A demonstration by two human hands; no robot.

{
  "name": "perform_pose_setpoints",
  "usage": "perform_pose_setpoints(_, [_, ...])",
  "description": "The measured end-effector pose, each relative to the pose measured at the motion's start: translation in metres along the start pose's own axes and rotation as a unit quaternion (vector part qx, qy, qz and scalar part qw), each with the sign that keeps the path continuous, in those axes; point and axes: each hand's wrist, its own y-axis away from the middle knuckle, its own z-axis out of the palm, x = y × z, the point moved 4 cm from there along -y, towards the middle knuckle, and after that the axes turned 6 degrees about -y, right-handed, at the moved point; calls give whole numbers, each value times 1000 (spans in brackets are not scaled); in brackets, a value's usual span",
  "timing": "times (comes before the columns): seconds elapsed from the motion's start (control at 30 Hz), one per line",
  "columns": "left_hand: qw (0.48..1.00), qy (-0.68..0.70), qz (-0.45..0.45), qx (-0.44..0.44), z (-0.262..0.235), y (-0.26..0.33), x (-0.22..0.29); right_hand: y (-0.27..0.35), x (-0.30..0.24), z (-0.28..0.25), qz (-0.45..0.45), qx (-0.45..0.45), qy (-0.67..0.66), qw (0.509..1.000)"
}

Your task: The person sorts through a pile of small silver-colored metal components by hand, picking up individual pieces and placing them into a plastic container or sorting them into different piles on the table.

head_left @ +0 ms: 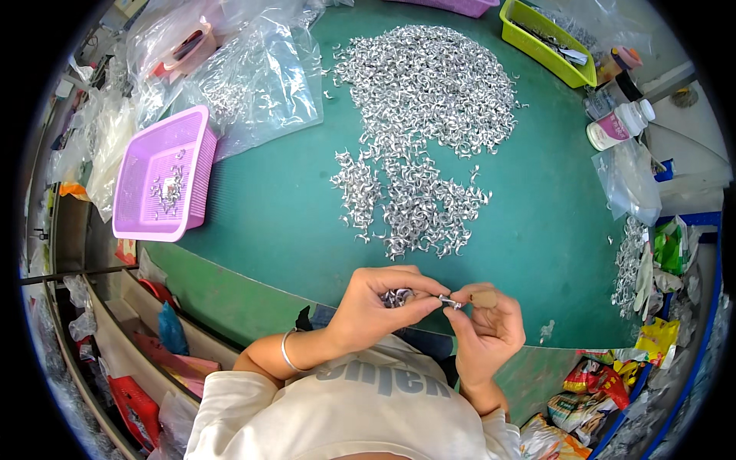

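Observation:
Close to the table's near edge, my left hand [372,303] is closed, with several small curved silver metal pieces [397,297] tucked in its palm. Its thumb and forefinger pinch one end of a single silver metal piece [451,302]. My right hand [491,330] grips that piece's other end between thumb and forefinger; a brown wrap [483,299] covers part of one of its fingers. Just beyond both hands lies a smaller heap of the same pieces [425,203], joined to a large pile [433,84] farther back.
A pink-purple basket [201,184] with a few silver pieces stands at left, beside clear plastic bags [268,92]. A yellow-green tray [529,38] and a white bottle [621,125] are at far right. More pieces [630,264] lie along the table's right edge.

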Motion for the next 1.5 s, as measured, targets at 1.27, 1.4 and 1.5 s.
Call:
perform_pose_setpoints(1.27, [830, -192, 118, 510, -144, 36, 26, -25, 22, -48, 83, 8, 244, 966])
perform_pose_setpoints(1.4, [699, -330, 112, 625, -249, 70, 41, -44, 28, -45, 20, -83, 433, 897])
perform_pose_setpoints(1.5, [664, -410, 109, 616, -275, 79, 32, -47, 44, -20, 0, -160, 477, 864])
